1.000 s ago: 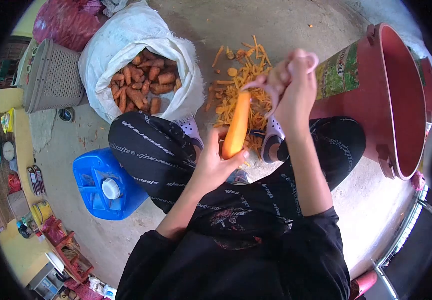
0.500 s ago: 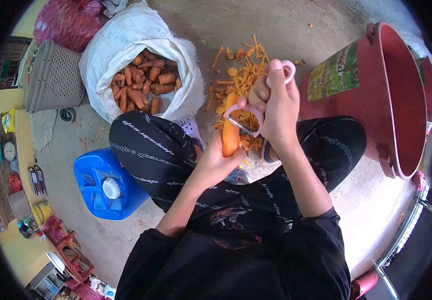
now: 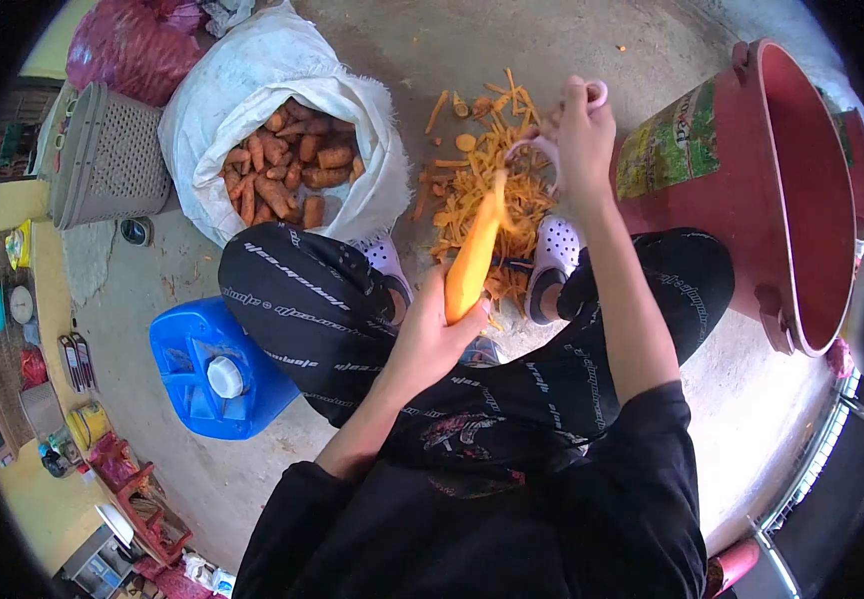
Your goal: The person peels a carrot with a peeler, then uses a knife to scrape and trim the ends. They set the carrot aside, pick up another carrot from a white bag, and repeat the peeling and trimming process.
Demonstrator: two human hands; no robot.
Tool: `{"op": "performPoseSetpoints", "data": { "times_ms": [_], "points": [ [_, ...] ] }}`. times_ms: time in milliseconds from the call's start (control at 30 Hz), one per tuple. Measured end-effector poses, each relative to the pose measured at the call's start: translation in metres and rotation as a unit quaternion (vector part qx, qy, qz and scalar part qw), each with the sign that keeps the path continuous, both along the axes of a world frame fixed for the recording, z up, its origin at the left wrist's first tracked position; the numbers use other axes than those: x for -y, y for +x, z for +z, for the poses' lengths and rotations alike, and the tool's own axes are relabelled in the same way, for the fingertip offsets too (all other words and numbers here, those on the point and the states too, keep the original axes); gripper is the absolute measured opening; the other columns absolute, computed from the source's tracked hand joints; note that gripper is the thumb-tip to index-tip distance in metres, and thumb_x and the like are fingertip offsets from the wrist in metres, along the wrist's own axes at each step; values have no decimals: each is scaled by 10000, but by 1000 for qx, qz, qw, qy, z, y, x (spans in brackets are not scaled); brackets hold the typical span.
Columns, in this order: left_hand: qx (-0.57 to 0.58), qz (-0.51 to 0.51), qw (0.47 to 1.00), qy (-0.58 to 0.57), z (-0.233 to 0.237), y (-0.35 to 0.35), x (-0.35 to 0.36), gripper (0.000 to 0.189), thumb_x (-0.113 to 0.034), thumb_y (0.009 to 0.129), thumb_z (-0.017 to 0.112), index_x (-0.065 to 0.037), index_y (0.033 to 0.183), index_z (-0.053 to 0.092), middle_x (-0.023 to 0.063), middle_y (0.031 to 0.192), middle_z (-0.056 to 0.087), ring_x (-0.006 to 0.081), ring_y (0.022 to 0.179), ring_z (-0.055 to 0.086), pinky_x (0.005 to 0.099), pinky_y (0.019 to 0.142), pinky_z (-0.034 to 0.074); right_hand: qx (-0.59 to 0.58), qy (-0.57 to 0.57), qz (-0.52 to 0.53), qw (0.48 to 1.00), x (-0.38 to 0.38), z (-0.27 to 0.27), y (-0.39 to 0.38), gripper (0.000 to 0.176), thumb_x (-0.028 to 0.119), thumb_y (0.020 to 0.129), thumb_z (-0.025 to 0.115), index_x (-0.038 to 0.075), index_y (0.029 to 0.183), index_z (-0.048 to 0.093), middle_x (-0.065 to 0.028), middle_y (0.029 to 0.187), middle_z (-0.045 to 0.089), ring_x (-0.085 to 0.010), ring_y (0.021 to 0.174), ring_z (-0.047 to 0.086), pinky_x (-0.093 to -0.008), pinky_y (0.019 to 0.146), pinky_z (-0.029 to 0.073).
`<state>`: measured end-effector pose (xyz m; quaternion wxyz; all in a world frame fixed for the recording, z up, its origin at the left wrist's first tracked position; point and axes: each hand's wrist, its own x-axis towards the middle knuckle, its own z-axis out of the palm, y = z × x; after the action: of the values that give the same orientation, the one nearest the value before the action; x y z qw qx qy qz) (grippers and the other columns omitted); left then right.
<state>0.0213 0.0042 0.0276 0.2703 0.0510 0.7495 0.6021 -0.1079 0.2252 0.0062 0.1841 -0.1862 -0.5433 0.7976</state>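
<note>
My left hand [image 3: 434, 324] is closed around the thick end of a peeled orange carrot [image 3: 474, 262], whose thin tip points away from me. A strip of peel [image 3: 503, 212] hangs by that tip. In my right hand [image 3: 582, 145] is a pale pink peeler [image 3: 537, 150], gripped by its handle and held beyond the carrot, apart from it. Below both, a heap of orange peelings [image 3: 512, 195] lies on the floor between my feet. Unpeeled carrots [image 3: 287, 160] fill the mouth of a white woven sack [image 3: 252, 75] to the left.
A large dark red tub [image 3: 692, 190] stands tilted at the right. Left of my knee is a blue jerrycan [image 3: 217, 369] with a white cap. Grey plastic baskets [image 3: 112, 155] and a red mesh bag [image 3: 127, 50] are beside the sack.
My right hand with the peeler has moved forward, off the carrot's side and past its tip. The carrot now shows its whole length, with a peel strip at the tip.
</note>
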Motion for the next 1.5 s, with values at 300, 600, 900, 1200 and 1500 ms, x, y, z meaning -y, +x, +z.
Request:
{"op": "performPoseSetpoints", "data": {
  "times_ms": [300,600,900,1200,1500],
  "points": [
    [227,121,918,301,-9,-12,-4,299,-261,965,500,-58,1183,477,65,992,549,167,926,543,318,809,435,46,131,-8,990,-5,6,13,186,194,934,490,58,826,423,11,606,443,-79,480,469,-267,433,475],
    [269,167,866,388,-16,-35,2,315,-266,966,474,-68,1210,459,121,1213,543,251,1175,498,395,990,384,163,143,307,927,55,52,74,171,192,930,501,24,908,477,-37,690,556,-80,464,522,-236,402,436],
    [361,209,773,478,-15,-48,6,347,-312,904,486,-36,1109,533,118,1177,557,265,1122,521,433,1005,385,160,108,350,917,52,54,93,377,252,853,660,-9,1073,499,-78,875,605,-108,661,610,-250,561,500],
    [297,268,791,462,-28,-52,-2,220,-298,909,572,-94,992,569,63,998,595,198,955,571,389,883,458,100,363,285,881,85,33,107,524,348,710,764,12,1053,555,-202,886,616,-366,823,634,-419,707,503],
    [247,361,825,358,-29,-58,-4,223,-276,920,585,-63,943,524,43,857,565,153,810,560,295,757,465,56,385,251,886,80,31,105,407,316,771,721,24,1016,582,-160,810,624,-283,729,648,-381,659,512]
  ]
}}
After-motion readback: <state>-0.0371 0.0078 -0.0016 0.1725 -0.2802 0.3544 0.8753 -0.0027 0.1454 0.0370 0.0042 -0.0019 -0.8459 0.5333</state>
